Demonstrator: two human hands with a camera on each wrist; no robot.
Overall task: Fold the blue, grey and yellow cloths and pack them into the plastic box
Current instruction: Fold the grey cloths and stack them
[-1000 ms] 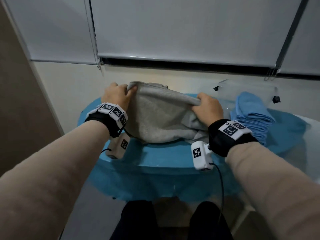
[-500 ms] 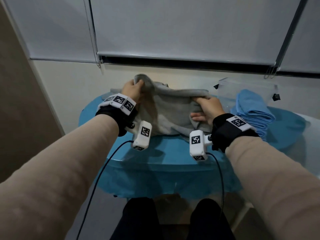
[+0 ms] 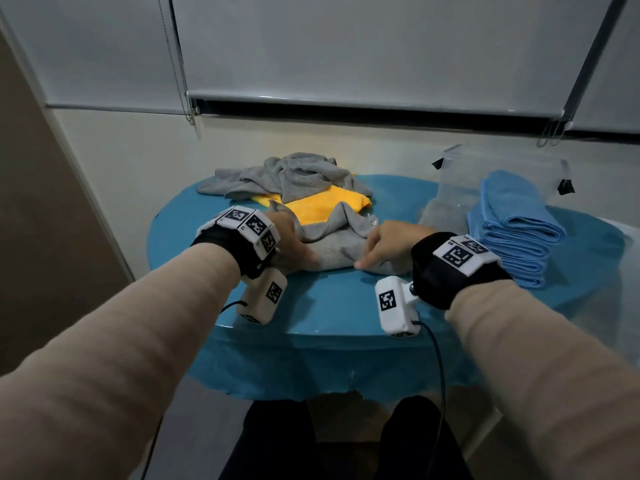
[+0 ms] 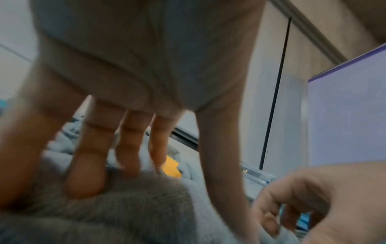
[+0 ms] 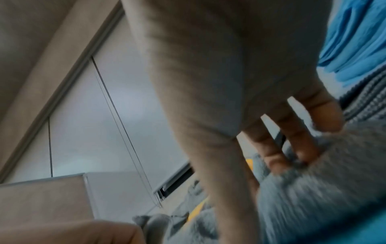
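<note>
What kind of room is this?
Probably a plain indoor room used as a work spot: a small round table with a blue cover stands against a wall under roller blinds, with a clear plastic box on it.

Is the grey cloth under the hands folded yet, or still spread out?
Folded. The grey cloth lies as a compact, thick pad on the table, with the left hand and right hand pressing it flat.

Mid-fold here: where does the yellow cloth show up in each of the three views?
Head: yellow cloth at table centre, beyond both hands, partly under grey cloths.
Left wrist: small yellow patch past the fingertips, centre.
Right wrist: thin yellow slivers at lower centre, behind the thumb.
Shared landmark: the folded grey cloth under both hands.
</note>
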